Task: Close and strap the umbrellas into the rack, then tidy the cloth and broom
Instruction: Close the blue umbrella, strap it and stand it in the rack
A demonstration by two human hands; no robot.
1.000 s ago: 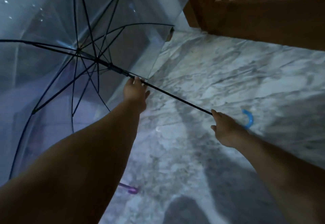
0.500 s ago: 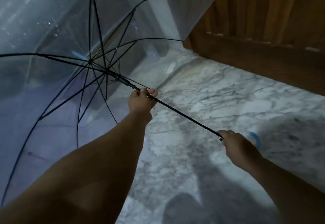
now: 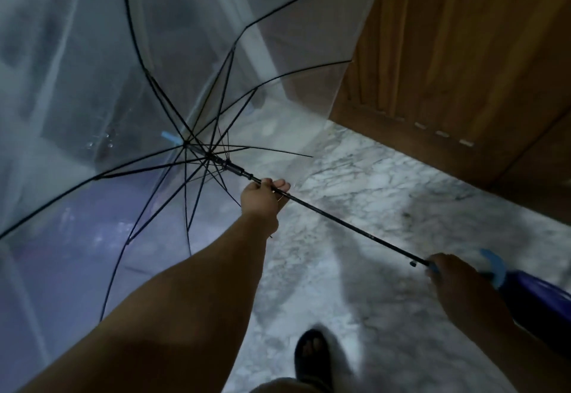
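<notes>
A clear plastic umbrella with black ribs stands open at the upper left, its canopy facing away from me. Its black shaft runs down to the right. My left hand grips the shaft just below the runner. My right hand holds the light blue curved handle at the shaft's lower end. A dark blue closed umbrella lies under my right forearm at the right edge; what holds it is hidden.
White marbled floor spreads below. A wooden door or panel rises at the upper right. My sandalled foot shows at the bottom. Blurred shapes show through the canopy.
The view has tilted up and the open umbrella has swung higher and to the right. Both hands keep their grip on the shaft and handle. The dark blue umbrella has come into sight.
</notes>
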